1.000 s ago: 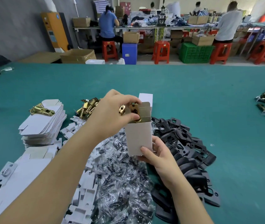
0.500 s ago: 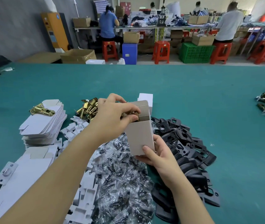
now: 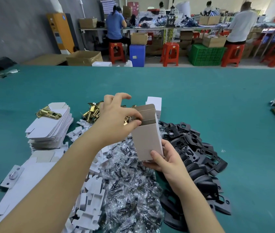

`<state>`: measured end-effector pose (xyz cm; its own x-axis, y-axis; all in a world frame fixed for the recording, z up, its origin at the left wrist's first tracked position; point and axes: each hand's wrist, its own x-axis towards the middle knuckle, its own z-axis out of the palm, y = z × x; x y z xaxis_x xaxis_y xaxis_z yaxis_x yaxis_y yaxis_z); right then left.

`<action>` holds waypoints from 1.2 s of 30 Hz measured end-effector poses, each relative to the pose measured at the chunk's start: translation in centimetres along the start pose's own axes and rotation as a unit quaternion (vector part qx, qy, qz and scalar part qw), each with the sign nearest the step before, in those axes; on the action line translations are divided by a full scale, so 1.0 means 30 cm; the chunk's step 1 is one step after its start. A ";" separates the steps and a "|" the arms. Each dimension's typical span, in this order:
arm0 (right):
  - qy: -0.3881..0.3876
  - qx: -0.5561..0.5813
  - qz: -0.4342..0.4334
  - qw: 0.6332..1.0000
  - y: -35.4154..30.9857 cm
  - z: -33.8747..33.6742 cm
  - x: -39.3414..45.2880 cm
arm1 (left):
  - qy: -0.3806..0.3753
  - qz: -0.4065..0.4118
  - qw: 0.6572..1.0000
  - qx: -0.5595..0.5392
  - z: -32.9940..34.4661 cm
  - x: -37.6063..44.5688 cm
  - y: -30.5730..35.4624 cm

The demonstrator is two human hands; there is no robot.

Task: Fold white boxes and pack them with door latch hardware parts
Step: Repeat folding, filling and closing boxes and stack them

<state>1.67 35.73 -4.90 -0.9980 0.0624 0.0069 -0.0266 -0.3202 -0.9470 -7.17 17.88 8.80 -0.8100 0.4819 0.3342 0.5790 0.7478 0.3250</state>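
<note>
2 hands work on 1 white box (image 3: pixel 147 142) above the middle of the green tabletop (image 3: pixel 200 101), close to the near edge. The right hand (image 3: pixel 164 159) holds the box up from below, with the thumb on its front and the fingers curled behind. The box stands upright and its top flap is open.

The left hand (image 3: pixel 118 118) is at the mouth of the box. Its thumb and first finger pinch a gold latch part (image 3: pixel 128 119) and push it in. Only a little gold shows, so most of the part is hidden by the hand and the box wall. The other fingers are lifted.

More gold latches (image 3: pixel 92 112) lie in a pile just behind the left hand. 1 gold latch sits on a stack of flat boxes (image 3: pixel 49 126) toward the left edge. Bags of screws (image 3: pixel 130 179) lie under the arms, and black plates (image 3: pixel 195 152) lie to the right of them.

What could go wrong? The part could catch on the edge of the box and bend the thin card. If the left hand pushes too hard, the box could slip from the right hand or its bottom could pop open. If the pinch lets go too soon, the part could fall into the bags below.
</note>
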 end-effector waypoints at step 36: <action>0.039 0.018 0.025 0.999 -0.007 -0.007 0.004 | -0.019 -0.161 0.981 0.106 0.057 -0.175 -0.210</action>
<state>1.55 36.02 -4.76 -0.9909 0.1176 -0.0658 0.0193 -0.3592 -0.9331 -6.73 11.42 3.50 -0.9526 0.2190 0.2109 0.2639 0.9401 0.2158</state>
